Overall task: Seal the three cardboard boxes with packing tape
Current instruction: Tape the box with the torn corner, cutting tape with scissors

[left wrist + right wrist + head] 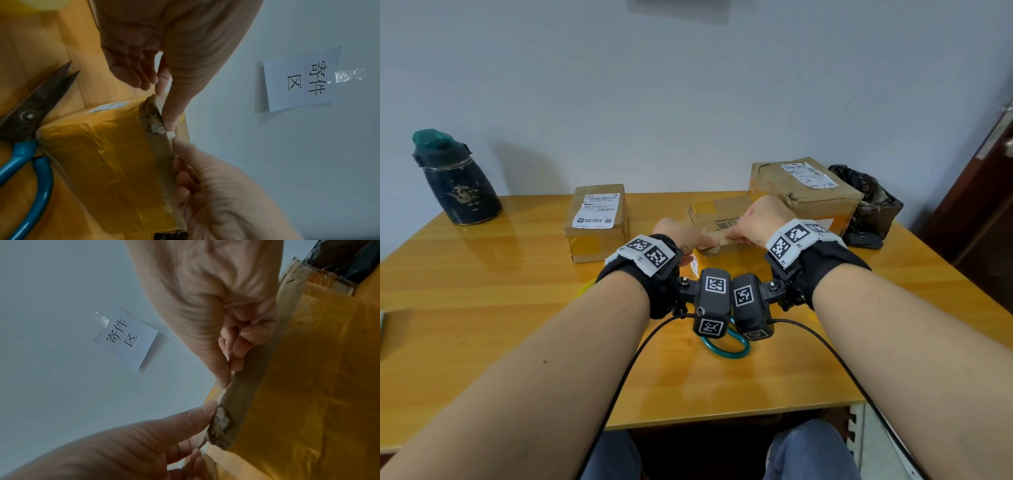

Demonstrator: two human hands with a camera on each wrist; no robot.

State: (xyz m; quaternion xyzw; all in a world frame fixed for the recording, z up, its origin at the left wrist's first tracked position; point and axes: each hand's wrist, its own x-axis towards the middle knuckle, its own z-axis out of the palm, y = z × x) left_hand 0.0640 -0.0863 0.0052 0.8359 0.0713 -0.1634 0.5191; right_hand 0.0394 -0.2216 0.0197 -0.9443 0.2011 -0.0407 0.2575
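Both hands — left hand (pixel 677 232) and right hand (pixel 758 221) — pinch the middle box (pixel 717 219) along its top edge, where loose tape could wrinkle or lift if the pressure is uneven.

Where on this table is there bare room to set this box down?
Bare wood lies between the dark bottle and the labelled left box, and along the near table edge. Crowded: the middle box, big box, black bag and scissors.

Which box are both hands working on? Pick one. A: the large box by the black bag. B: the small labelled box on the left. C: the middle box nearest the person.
C: the left hand and right hand both pinch the near top edge of the middle box.
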